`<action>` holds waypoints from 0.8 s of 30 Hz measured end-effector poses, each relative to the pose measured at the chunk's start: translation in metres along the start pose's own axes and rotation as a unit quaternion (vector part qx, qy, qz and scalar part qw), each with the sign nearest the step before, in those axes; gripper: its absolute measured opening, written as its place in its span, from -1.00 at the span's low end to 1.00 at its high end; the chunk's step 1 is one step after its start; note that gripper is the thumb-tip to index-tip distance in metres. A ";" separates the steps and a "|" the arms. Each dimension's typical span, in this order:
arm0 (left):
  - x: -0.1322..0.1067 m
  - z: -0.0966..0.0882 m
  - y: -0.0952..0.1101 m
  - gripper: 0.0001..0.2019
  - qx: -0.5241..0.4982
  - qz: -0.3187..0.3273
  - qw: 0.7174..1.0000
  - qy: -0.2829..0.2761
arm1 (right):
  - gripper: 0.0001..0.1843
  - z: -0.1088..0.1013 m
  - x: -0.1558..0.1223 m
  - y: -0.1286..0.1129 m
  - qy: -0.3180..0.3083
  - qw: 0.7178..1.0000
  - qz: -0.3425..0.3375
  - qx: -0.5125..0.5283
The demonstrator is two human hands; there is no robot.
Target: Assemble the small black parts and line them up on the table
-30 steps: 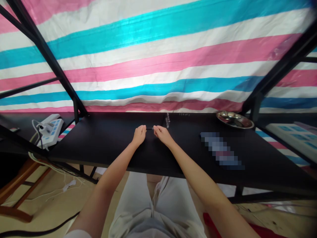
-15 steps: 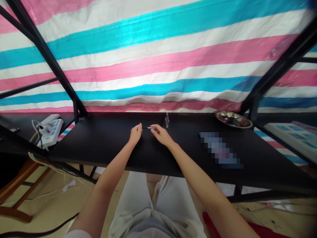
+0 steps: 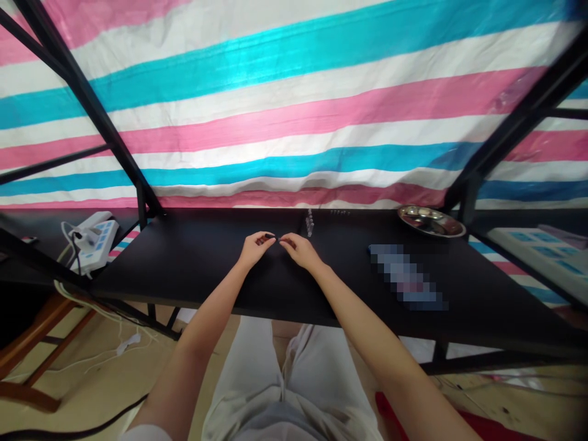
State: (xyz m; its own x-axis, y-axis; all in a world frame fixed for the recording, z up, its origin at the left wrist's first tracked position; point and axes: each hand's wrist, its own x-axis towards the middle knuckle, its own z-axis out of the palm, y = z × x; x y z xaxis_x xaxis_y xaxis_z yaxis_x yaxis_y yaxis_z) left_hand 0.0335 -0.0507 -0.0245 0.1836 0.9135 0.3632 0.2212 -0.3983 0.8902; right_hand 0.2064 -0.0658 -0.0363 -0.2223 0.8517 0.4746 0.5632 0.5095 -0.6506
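Both hands meet over the middle of the black table (image 3: 193, 263). My left hand (image 3: 252, 249) is closed in a pinch around a slim black pen-like object (image 3: 271, 236), whose dark end shows past the fingertips. Close beside it, my right hand (image 3: 298, 249) pinches a small dark piece at its fingertips. The fingers hide most of it, and I cannot tell whether it joins the part in the left hand. Behind the right hand, a short row of small clear pieces (image 3: 309, 223) lies on the table.
A shiny round metal dish (image 3: 432, 222) stands at the back right. Nearer lies a blurred-out flat bluish item (image 3: 407, 275). A white power strip (image 3: 98, 245) with plugs is at left, beyond a black frame post (image 3: 98, 125). A striped sheet (image 3: 294, 110) hangs behind.
My hands have turned and their fingertips have drawn closer together. The silver section that showed between them is now out of sight. Things on the table stay where they were.
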 end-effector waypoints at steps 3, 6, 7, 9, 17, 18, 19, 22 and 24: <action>0.001 0.000 0.000 -0.71 -0.051 -0.021 0.998 0.022 | -0.75 -0.001 -0.003 -0.004 -0.002 1.000 -0.005 -0.019; 0.004 -0.003 0.000 -0.70 -0.076 -0.047 0.994 0.068 | -0.78 -0.005 -0.005 -0.006 -0.008 0.998 0.004 -0.063; 0.005 -0.004 -0.001 -0.69 -0.078 -0.053 0.992 0.085 | -0.79 -0.007 -0.006 -0.005 -0.008 0.997 0.010 -0.076; 0.006 -0.007 -0.003 -0.69 -0.068 -0.053 0.990 0.115 | -0.81 -0.012 -0.006 -0.002 0.000 0.995 0.026 -0.092; 0.004 0.003 -0.006 -0.82 0.129 0.043 0.989 0.064 | -0.85 -0.035 -0.006 0.013 0.075 0.960 0.221 -0.152; 0.005 0.008 -0.004 -0.84 0.154 0.053 0.985 0.052 | -0.86 -0.037 -0.006 0.014 0.081 0.955 0.239 -0.155; 0.007 0.013 -0.001 -0.86 0.177 0.059 0.982 0.042 | -0.86 -0.038 -0.006 0.015 0.086 0.951 0.251 -0.158; 0.013 0.034 0.007 -0.87 0.232 0.047 0.971 0.018 | -0.84 -0.039 -0.006 0.017 0.097 0.943 0.269 -0.169; 0.018 0.049 0.011 -0.86 0.261 0.029 0.965 0.008 | -0.82 -0.039 -0.006 0.019 0.095 0.939 0.274 -0.183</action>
State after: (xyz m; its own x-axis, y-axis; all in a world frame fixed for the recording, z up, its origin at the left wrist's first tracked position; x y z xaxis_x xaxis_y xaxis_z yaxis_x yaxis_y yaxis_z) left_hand 0.0860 -0.0428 -0.0221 0.1961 0.8882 0.4155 0.6644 -0.4320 0.6099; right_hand 0.2489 -0.0658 -0.0279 0.3078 0.9189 0.2469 0.7950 -0.1058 -0.5973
